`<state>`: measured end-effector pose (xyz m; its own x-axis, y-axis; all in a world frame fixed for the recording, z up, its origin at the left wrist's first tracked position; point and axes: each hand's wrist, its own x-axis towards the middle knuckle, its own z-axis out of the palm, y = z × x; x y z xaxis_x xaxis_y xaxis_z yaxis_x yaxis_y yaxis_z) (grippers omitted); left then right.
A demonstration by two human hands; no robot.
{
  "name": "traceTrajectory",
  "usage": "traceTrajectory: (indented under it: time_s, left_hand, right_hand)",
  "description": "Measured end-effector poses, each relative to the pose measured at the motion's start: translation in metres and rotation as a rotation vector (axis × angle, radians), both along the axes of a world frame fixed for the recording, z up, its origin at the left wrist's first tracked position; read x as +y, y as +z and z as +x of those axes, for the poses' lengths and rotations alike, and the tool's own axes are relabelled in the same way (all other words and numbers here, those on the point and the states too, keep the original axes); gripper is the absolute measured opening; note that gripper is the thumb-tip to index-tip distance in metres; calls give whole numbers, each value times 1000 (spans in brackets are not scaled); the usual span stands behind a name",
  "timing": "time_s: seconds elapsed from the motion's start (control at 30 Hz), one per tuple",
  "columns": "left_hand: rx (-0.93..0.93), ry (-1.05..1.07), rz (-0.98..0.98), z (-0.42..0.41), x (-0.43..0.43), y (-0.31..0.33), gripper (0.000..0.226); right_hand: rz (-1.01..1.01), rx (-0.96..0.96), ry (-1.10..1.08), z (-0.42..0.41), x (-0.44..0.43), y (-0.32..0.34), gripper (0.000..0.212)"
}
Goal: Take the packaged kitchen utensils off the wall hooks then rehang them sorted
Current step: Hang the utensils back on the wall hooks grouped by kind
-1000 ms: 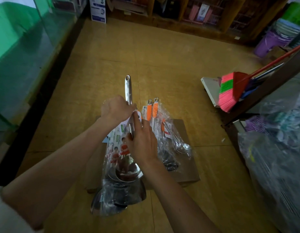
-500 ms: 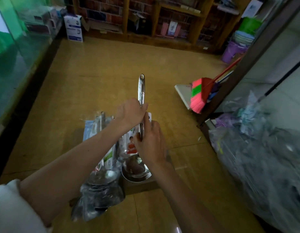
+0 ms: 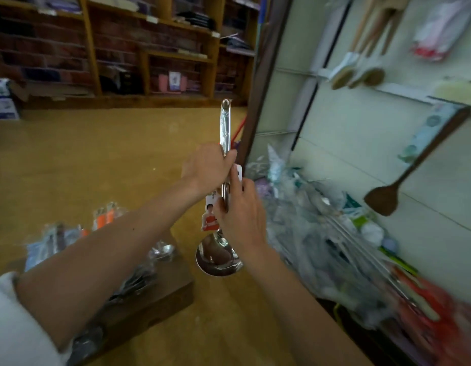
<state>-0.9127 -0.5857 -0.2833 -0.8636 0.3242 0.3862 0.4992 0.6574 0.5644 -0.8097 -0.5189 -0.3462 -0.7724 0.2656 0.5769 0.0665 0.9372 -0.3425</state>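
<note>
At near left, other packaged utensils (image 3: 105, 219) lay on a wooden box (image 3: 163, 294). In the middle the left hand (image 3: 210, 167) gripped the handle of the ladle (image 3: 225, 128) and the right hand (image 3: 242, 210) clasped it just below; it stood upright, bowl down, hang-hole uppermost. The hook wall (image 3: 348, 159) lay to the right, nearest the right hand.

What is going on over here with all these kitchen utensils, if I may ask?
A person holds a packaged steel ladle upright, bowl down, in both hands: the left grip wraps the handle higher up, the right grip lower, by the label card. More packaged utensils lie on a wooden box at lower left. On the wall panel to the right hangs a dark wooden spatula.
</note>
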Motion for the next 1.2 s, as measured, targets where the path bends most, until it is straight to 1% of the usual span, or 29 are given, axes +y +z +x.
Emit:
traceTrajectory:
  time_s: [0.13,0.23,0.47,0.7,0.87,1.07,1.2]
  left_hand:
    - [55,-56,22,46,55,40,46]
    - [121,-76,12,86,94,67,47]
    - [191,-297,57,190,207,113,49]
    - [205,-491,109,314,318,145,46]
    - [265,-645,156,392,370,164,45]
    - [318,-759,177,473,418,175,44]
    - [370,-835,225,518,442,180,38]
  right_hand:
    - [11,69,-84,43,49,31,71]
    - [32,119,-145,80,83,52,72]
    - [58,198,-303,186,183,92,73]
    - [95,245,-499,310,277,118,73]
    - [122,324,-604,387,324,132,75]
    - [119,375,-702,465,364,138,79]
    - [130,412,-765,507,387,142,76]
